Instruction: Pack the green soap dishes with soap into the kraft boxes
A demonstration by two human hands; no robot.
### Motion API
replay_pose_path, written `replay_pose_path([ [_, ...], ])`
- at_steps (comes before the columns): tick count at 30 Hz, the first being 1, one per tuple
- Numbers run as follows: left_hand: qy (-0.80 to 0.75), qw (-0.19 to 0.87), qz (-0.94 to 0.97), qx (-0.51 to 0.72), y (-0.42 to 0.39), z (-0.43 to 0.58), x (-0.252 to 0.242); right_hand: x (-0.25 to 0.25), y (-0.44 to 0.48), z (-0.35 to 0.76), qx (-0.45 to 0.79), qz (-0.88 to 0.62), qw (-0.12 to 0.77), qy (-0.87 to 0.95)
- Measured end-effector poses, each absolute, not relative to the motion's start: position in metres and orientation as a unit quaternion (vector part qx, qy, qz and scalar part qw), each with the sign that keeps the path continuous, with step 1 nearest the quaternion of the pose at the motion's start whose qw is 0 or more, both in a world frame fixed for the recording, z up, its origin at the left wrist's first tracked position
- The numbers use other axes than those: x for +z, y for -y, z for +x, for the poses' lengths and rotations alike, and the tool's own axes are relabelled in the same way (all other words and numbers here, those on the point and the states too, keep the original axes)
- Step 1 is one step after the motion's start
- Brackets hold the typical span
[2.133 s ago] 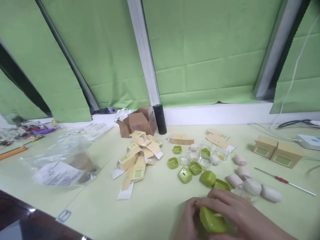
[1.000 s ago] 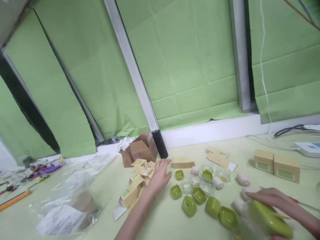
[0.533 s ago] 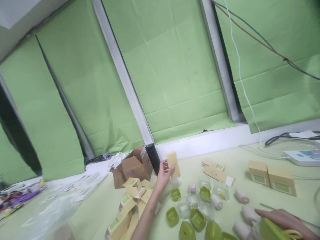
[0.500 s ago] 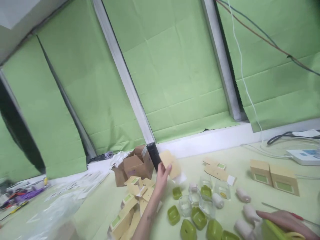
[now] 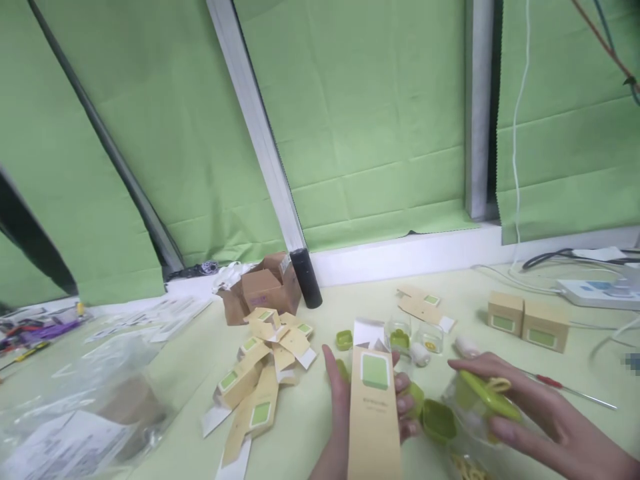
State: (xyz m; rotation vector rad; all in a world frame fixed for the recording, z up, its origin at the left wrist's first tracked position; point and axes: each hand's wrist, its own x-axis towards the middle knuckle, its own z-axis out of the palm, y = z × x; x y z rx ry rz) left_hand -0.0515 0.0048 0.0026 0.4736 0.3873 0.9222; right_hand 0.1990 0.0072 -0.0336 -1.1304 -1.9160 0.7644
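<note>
- Near the front edge of the table [image 5: 310, 433], the left hand [image 5: 337, 417] grips a flat tan carton [image 5: 375, 413] upright, thumb on one edge, fingers [image 5: 404, 402] curled round the other.
- Just beside it, the right hand [image 5: 537, 417] clasps a green-lidded clear tub [image 5: 475, 400].
- Between the hands lie loose green lids [image 5: 439, 420].
- Farther left sits a heap of flat cartons [image 5: 260, 373].
- Back right stand two made-up boxes [image 5: 527, 323].

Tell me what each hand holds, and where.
The left hand holds the flat carton by its long edges, near the middle. The right hand grips the green-lidded case from its right side.
</note>
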Motion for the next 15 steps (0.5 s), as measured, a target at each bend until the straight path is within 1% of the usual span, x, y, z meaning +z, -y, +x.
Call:
replay_pose_path([
  [3, -0.166, 0.845, 0.225, 0.456, -0.002, -0.043, -0.001, -0.005, -0.011, 0.181, 0.344, -0.416, 0.399, 0.741],
  [7, -0.224, 0.807, 0.251, 0.485, 0.007, -0.036, -0.006, 0.026, -0.014, 0.150, 0.387, -0.400, 0.486, 0.674],
  [9, -0.265, 0.787, 0.265, 0.491, 0.010, -0.035, -0.006, 0.036, -0.019, 0.136, 0.383, -0.378, 0.519, 0.664],
  [11, -0.299, 0.775, 0.267, 0.488, 0.011, -0.035, -0.008, 0.041, -0.025, 0.126, 0.357, -0.350, 0.513, 0.698],
  [15, -0.336, 0.783, 0.261, 0.454, 0.009, -0.037, -0.017, 0.037, -0.032, 0.120, 0.349, -0.335, 0.430, 0.762],
])
